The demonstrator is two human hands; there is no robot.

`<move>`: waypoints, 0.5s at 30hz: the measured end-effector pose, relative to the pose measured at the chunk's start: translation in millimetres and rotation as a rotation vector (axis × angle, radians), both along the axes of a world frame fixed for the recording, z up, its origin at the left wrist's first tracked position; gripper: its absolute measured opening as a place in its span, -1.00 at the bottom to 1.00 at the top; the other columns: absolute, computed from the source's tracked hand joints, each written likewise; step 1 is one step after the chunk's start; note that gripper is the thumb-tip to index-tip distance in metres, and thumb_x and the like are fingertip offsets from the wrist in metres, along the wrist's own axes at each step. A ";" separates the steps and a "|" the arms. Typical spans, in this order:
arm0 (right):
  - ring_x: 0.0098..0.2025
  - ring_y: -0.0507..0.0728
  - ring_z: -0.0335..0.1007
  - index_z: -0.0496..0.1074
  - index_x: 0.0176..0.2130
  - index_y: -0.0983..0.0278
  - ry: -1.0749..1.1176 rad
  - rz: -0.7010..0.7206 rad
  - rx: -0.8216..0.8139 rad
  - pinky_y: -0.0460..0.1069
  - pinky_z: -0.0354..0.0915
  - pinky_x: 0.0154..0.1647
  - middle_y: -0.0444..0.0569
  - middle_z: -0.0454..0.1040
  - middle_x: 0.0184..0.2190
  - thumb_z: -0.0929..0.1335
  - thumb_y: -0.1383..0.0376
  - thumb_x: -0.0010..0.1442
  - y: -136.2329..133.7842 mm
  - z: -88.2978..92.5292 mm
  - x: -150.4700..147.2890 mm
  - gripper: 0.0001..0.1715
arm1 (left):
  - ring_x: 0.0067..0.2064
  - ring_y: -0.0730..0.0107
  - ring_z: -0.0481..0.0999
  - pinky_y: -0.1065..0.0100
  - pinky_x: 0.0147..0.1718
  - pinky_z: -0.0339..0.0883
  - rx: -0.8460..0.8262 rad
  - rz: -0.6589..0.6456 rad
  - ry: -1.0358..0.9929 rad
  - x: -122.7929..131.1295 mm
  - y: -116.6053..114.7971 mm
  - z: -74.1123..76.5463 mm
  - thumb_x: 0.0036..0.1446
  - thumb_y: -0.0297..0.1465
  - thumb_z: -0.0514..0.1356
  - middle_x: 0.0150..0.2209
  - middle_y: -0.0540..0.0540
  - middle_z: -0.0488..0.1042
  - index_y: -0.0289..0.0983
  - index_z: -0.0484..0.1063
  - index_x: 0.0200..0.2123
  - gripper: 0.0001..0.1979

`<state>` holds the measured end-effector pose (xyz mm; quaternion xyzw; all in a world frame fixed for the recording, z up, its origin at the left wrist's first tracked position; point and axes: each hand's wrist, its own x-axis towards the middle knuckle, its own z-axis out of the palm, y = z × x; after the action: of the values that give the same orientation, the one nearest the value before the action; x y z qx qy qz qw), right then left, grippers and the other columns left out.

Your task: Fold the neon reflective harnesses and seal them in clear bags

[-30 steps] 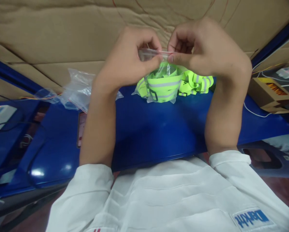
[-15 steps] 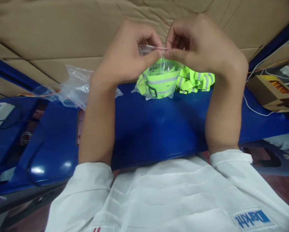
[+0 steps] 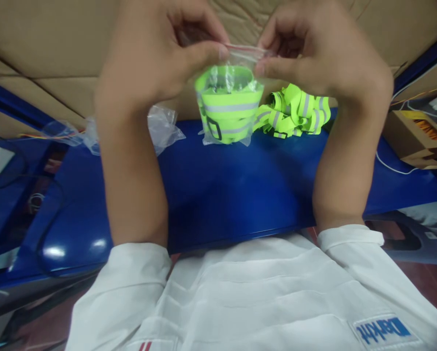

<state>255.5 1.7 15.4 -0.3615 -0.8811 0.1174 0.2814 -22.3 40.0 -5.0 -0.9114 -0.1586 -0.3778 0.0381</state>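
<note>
Between my two hands hangs a clear zip-lock bag (image 3: 240,59) with a red line along its top edge. Inside it sits a rolled neon-green reflective strap (image 3: 233,108) with grey stripes and a black buckle. My left hand (image 3: 189,44) pinches the bag's top edge between thumb and fingers. My right hand (image 3: 294,48) pinches the same edge at its other end. Just right of the bag, a heap of loose neon-green reflective straps (image 3: 298,109) lies on the blue table (image 3: 236,195).
Clear plastic bags (image 3: 163,126) lie at the left, partly behind my left forearm. An open cardboard box (image 3: 417,139) stands at the right beside a white cable (image 3: 393,169). Brown cardboard (image 3: 57,44) forms the back wall. Black cables run along the left.
My hands have moved up and farther apart along the bag's top edge, showing more of the red line. More of the bagged strap and the loose heap now shows.
</note>
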 end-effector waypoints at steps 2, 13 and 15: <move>-0.30 -0.14 0.27 0.55 -0.08 0.33 -0.017 -0.058 0.001 -0.19 0.14 -0.26 -0.21 0.41 -0.32 0.44 0.33 0.38 0.9 1.5 5.8 -0.87 | -0.32 0.35 0.60 0.29 -0.34 0.50 -0.017 0.021 0.008 -13.4 4.7 3.7 0.33 -0.19 0.33 -0.36 -0.04 0.46 -0.39 0.64 -0.01 -0.62; -0.04 0.01 0.50 0.55 -0.09 0.38 0.171 -0.190 0.035 -0.16 0.30 -0.05 -0.08 0.58 -0.08 0.38 0.37 0.28 4.7 -0.6 6.8 -0.79 | -0.01 -0.05 0.69 -0.11 -0.04 0.61 -0.247 -0.111 -0.085 -8.1 -14.7 3.6 0.38 -0.11 0.30 -0.03 -0.07 0.65 -0.26 0.61 0.20 -0.54; -0.08 -0.03 0.47 0.49 -0.18 0.33 0.213 -0.168 -0.002 -0.17 0.29 -0.06 -0.10 0.58 -0.11 0.41 0.36 0.28 10.9 -3.2 8.0 -0.91 | 0.02 -0.03 0.69 -0.02 -0.04 0.63 -0.157 -0.057 -0.065 -8.2 -11.6 3.1 0.45 -0.11 0.23 0.00 -0.11 0.64 -0.33 0.58 0.21 -0.52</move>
<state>263.5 12.6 12.2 -0.4197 -0.8128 0.1321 0.3817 -30.4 28.4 -1.9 -0.9031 -0.1628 -0.3944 -0.0492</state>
